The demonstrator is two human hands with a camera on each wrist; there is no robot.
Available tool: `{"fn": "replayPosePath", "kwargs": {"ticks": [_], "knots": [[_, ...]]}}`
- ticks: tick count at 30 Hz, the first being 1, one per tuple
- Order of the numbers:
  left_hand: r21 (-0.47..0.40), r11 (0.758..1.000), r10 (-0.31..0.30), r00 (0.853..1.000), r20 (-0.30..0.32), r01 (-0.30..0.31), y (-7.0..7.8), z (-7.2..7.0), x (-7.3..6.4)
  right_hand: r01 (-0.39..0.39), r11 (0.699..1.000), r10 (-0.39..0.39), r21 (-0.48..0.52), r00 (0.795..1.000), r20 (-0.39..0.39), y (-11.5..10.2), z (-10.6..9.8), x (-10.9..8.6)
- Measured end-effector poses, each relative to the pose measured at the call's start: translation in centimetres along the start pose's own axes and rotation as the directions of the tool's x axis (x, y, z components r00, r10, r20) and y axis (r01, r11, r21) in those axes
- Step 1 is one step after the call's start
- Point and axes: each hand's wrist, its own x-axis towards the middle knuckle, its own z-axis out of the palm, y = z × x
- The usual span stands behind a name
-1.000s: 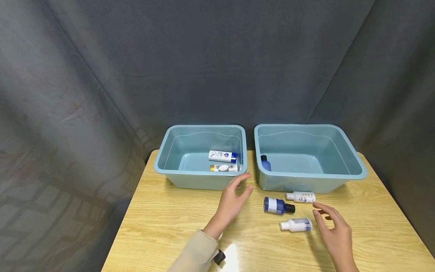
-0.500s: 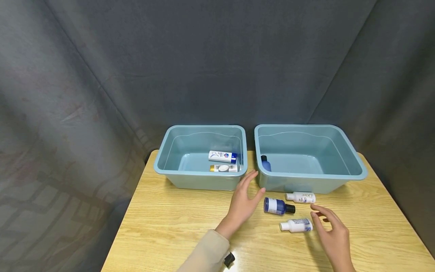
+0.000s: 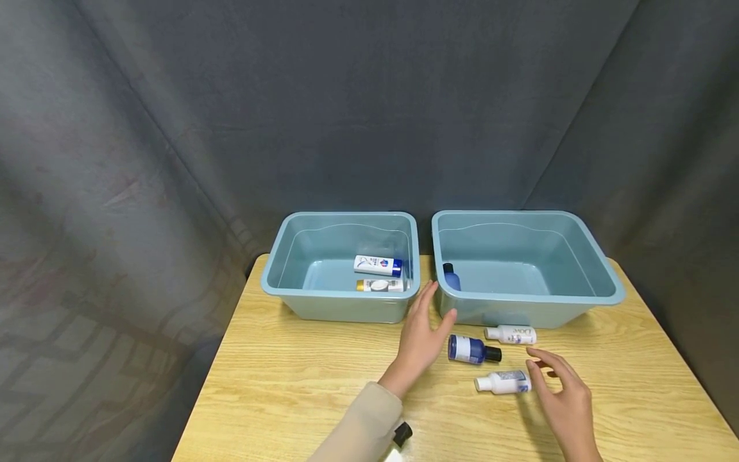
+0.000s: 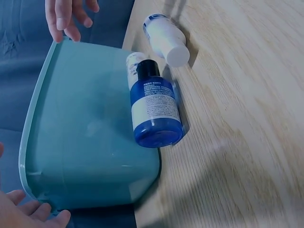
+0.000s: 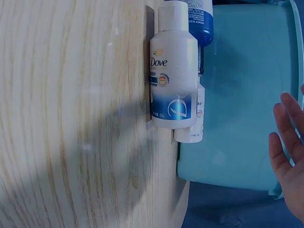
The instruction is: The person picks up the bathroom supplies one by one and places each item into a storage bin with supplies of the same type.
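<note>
My left hand (image 3: 421,343), its fingers extended and thumb spread, is at the left front corner of the right blue bin (image 3: 508,309) and holds nothing. Just right of its thumb lies a dark blue bottle (image 3: 463,349) with a black cap, on its side. My right hand (image 3: 566,401) hovers over the table with loosely bent fingers and nothing between them. Close to its fingertips a white Dove bottle (image 5: 173,71) with a blue lower label lies on its side. Behind, against the bin's front wall, is a second white Dove bottle (image 3: 514,334).
The left blue bin (image 3: 340,308) holds a white bottle with a blue cap (image 3: 376,265) and a white tube with a yellow cap (image 3: 381,285). Inside the right bin lies a blue bottle (image 3: 452,278). A black cap (image 3: 402,434) shows beside the left sleeve. Dark curtains hang behind.
My left hand has moved right and slightly forward, toward the right bin's corner and the blue bottle. My right hand has shifted slightly left. The bottles and bins stay where they were.
</note>
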Motion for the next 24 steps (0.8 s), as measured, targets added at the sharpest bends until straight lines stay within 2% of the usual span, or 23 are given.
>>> {"fn": "replayPosePath", "kwargs": {"ticks": [5,12,19,24], "knots": [[-0.02,1.0,0.012,0.999,-0.043,-0.012,0.0,0.4,0.4,0.021,1.0,-0.021,0.004,1.0,0.001,0.1,0.0,0.1],[-0.058,0.998,-0.006,0.998,-0.062,0.002,-0.4,1.2,0.8,0.026,0.999,-0.026,-0.018,1.0,0.017,0.2,-0.2,0.1],[-0.092,0.995,0.018,0.995,-0.098,-0.027,-0.6,2.1,1.8,0.018,0.994,-0.01,-0.106,0.997,0.081,0.4,-0.5,0.0],[-0.122,0.992,0.023,0.993,-0.113,-0.037,-0.4,2.6,2.3,0.046,0.991,-0.03,-0.125,0.992,0.126,0.9,-0.7,0.0]]}}
